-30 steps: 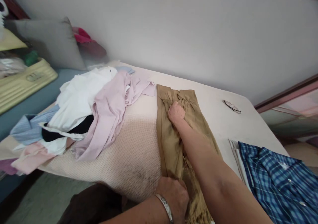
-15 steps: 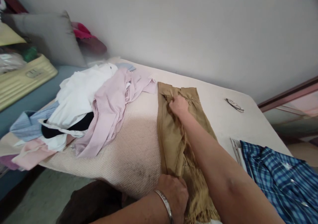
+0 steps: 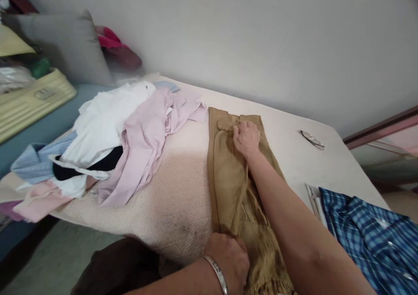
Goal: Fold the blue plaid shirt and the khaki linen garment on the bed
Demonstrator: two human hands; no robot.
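- Against a plain grey wall, your white table (image 3: pixel 294 155) carries a dotted pad (image 3: pixel 170 190), and the tan trousers (image 3: pixel 228 177) lie lengthwise on it, from the near edge towards the wall.
- Your right hand (image 3: pixel 245 137) rests knuckles-up on the far end of the trousers, fingers curled down into the cloth; press flat there and draw outward so the creases leave the fabric rather than bunch under your palm.
- Your left hand (image 3: pixel 230 256), with a metal bangle (image 3: pixel 217 275) at the wrist, is closed on the near end at the table edge; hold that end firm so the length stays taut between your two hands.
- Line up the long edges before you flatten further; the near part looks rumpled.
- Just left, the pink shirt (image 3: pixel 146 142) touches the trousers' far corner atop a heap with a white garment (image 3: pixel 104 120); keep it off your cloth.
- Right of you lie a blue checked shirt (image 3: pixel 365 229) and, further off, spectacles (image 3: pixel 312 139): sweep short of them.
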